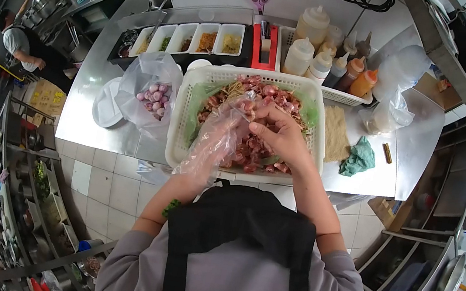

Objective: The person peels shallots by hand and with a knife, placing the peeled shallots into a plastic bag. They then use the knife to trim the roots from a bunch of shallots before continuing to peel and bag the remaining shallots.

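Note:
My left hand [219, 134], inside a loose clear plastic glove, is raised over a white perforated basket [173, 147]. Its curled fingers meet those of my bare right hand [284, 137], whose thumb and forefinger are pinched together. Whatever small thing lies between the fingertips is too hard to make out. Beneath both hands the basket is heaped with reddish unpeeled shallots [270, 90] and dry skins, on a green plastic liner [193, 115]. To the left, a clear plastic bag [133, 76] holds peeled pinkish shallots [154, 98].
Behind the basket stand white containers [232, 39] of chopped ingredients, a red tape dispenser [265, 52] and a bin of squeeze bottles [300, 57]. A green cloth [359, 157] and a brown cloth [334, 135] lie right; white lids [108, 101] lie left. A co-worker [27, 49] stands far left.

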A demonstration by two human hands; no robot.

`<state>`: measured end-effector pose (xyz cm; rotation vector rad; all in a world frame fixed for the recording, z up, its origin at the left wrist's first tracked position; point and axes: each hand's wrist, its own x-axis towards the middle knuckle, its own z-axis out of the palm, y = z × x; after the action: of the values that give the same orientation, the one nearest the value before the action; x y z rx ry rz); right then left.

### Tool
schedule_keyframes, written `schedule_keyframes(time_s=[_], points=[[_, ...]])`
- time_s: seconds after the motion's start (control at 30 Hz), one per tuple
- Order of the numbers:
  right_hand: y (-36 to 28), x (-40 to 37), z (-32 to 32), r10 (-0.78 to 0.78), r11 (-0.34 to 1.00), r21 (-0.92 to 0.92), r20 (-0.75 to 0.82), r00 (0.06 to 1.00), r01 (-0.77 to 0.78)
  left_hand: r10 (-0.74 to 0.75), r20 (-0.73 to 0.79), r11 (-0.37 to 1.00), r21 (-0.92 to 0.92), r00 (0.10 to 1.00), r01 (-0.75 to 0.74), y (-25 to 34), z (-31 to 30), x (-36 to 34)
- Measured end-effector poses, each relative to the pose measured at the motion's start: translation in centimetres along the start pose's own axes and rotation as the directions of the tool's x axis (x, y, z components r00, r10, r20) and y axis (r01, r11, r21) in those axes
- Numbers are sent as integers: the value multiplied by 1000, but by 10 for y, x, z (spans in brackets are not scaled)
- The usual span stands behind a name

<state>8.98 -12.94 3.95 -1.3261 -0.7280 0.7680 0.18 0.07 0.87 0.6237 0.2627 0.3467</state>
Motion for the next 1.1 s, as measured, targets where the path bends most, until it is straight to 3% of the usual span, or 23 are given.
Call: schedule_keyframes(time_s=[0.07, 0.13, 0.17, 0.23, 0.37, 0.47, 0.57, 0.63, 0.67, 0.73, 0.77, 0.83, 1.1], points=[[4, 0, -2, 21, 998, 65, 42, 999, -24, 21, 83, 999, 34, 996, -23, -2, -3, 1], [1, -1, -7, 88, 947, 293, 146, 985, -128, 45, 28, 997, 69, 999, -46, -6, -6, 1], [1, -1, -8, 89, 947, 294, 145, 985, -129, 70, -25, 992, 107, 997, -67, -8, -8, 2], [3, 0, -9, 53, 956, 287, 57, 997, -67, 29, 10, 992, 124, 1000, -30, -6, -18, 2], [3, 1, -12, 40, 959, 276, 91, 995, -64, -30, -11, 981, 191, 999, 31, 1, -5, -5], [0, 3, -9, 41, 950, 309, -20, 999, -33, -29, 17, 989, 143, 999, 26, 2, -10, -4], [-2, 6, -13, 76, 959, 280, -152, 985, -31, -59, 125, 997, 55, 990, 53, 4, -13, -2], [-5, 6, -13, -46, 999, -43, -314, 948, 34, -38, 101, 998, 61, 994, 32, 0, -13, 0], [-6, 5, -14, -48, 998, -44, -314, 948, 36, -17, 76, 998, 67, 997, 12, -1, -13, 1], [-6, -1, -16, -43, 987, -156, -106, 993, 27, -20, 43, 998, 68, 999, 17, 1, -10, 0], [-3, -2, -14, -42, 988, -155, -106, 993, 25, -26, 7, 997, 70, 1000, 25, 1, -8, -2], [1, -1, -7, -212, 950, -240, -23, 977, 201, -27, -19, 995, 94, 999, 29, 0, -7, -3], [2, -1, -5, -114, 963, -243, 25, 993, 116, 7, -56, 957, 291, 998, 10, -5, -17, -3]])
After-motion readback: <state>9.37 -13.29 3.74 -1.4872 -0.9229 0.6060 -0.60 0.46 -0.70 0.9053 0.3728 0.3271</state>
